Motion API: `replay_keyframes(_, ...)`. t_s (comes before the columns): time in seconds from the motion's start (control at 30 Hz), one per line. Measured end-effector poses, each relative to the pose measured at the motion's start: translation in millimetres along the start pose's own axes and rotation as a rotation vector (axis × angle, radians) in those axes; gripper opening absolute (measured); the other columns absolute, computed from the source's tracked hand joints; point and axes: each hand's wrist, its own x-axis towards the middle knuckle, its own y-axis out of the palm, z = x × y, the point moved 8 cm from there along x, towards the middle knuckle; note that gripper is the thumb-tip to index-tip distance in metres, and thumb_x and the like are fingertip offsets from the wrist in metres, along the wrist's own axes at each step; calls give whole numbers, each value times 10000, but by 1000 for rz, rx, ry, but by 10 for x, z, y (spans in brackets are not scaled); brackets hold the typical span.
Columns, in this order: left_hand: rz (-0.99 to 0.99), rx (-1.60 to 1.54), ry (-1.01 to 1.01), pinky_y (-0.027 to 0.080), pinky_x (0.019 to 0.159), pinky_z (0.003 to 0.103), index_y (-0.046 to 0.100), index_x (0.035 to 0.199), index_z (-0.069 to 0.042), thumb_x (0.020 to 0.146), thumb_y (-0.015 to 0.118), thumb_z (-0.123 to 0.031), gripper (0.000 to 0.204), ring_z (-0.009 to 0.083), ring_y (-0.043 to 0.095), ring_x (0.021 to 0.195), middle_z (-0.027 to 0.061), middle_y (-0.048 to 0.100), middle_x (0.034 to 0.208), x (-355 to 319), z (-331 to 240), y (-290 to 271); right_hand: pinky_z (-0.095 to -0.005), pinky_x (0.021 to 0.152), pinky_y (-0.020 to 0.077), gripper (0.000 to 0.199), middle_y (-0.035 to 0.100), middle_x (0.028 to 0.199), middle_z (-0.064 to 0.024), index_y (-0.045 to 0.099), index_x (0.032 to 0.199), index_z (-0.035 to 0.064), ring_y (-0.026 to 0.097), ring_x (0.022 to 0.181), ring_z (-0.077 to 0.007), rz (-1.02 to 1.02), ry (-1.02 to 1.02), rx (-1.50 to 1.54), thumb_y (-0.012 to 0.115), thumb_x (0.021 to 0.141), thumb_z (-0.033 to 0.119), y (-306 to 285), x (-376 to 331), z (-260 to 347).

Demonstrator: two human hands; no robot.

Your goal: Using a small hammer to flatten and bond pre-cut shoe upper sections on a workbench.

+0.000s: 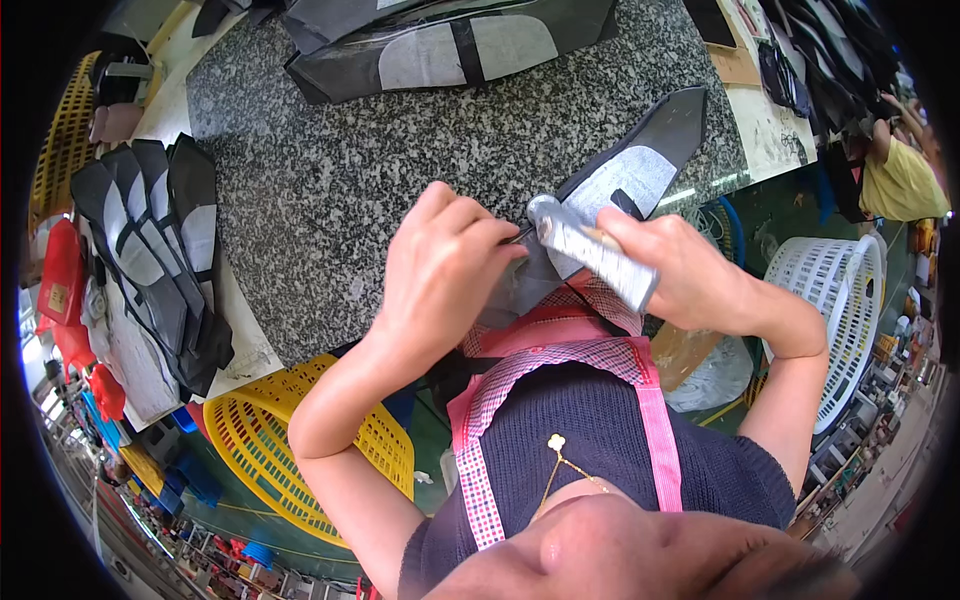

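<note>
My right hand (685,268) is wrapped round a hammer (596,254) with a worn silver metal head, held over the near edge of the stone slab (330,210). Beneath the hammer lies a long, curved black piece with light grey patches (645,168), perhaps a shoe upper; its tip points to the far right. With thumb and fingers closed, my left hand (440,265) pinches the near-left edge of that piece, close to the hammer's end. The hammer's handle is mostly hidden by my right hand.
Similar black-and-grey pieces (465,50) are piled at the slab's far edge, and more are fanned out (150,235) at the left. A yellow basket (300,450) stands below left, a white basket (835,310) at the right. Another person (900,180) is at the far right.
</note>
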Motion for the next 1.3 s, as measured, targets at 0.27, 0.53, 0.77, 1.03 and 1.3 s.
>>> replay_keyframes(0.27,-73,276,254,496,704,348,711,944,-12,739,710,-73,214,246,568,878,77,618,884,-181,-186,29,-531,554,477,205,594,647,-243,455,1005,-9,620,651,-470,8,-47,10,571,965,156,40,2,106)
replay_keyframes(0.53,-97,273,202,472,672,349,708,941,-25,710,758,-102,248,226,588,837,59,646,933,-334,-118,-9,-513,551,471,215,599,693,-248,439,993,-5,612,662,-472,-78,-60,48,603,918,111,-174,69,289)
replay_keyframes(0.77,-155,32,61,463,650,349,722,902,-78,714,791,-93,201,219,579,793,20,665,894,-358,137,-139,-535,551,451,185,583,660,-231,439,980,-1,600,652,-470,29,-55,13,575,965,124,85,160,177)
replay_keyframes(1.03,-273,173,-16,441,660,350,749,865,-96,698,828,-172,200,196,567,771,-12,657,807,-477,90,-205,-542,579,472,183,567,628,-255,447,989,-6,595,652,-492,111,-13,49,577,916,99,245,157,206)
replay_keyframes(1.3,-295,35,-147,405,658,351,737,846,-110,738,809,-185,149,191,552,762,-22,627,772,-614,152,-120,-452,586,502,291,619,743,-222,453,996,5,639,734,-448,-58,-172,161,682,822,56,-66,155,437)
